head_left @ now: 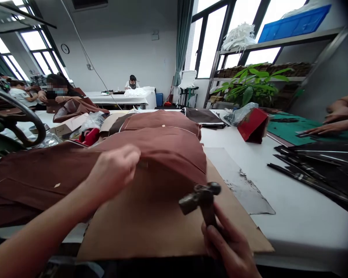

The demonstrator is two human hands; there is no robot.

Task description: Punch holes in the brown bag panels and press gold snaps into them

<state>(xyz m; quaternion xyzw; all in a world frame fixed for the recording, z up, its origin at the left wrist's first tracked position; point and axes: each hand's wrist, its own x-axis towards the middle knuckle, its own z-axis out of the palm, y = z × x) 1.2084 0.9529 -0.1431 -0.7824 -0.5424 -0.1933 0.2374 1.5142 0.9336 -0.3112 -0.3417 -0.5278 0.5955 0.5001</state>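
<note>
A stack of brown leather pieces (162, 150) lies on a cardboard sheet (150, 227) over the white table (292, 216). My left hand (113, 172) reaches across the leather with its fingers pinched on the folded edge of the top piece. Lower right, my right hand (229, 247) is wrapped round the handle of a small dark metal hammer (200, 197). The hammer's head is raised just above the cardboard, right of the pinched edge.
Dark leather strips (316, 170) lie at the right. A red box (253, 125) and a green cutting mat (295, 129) sit beyond, where another person's hands (333, 119) work. More brown leather (159, 119), a plant (249, 85) and seated people are further back.
</note>
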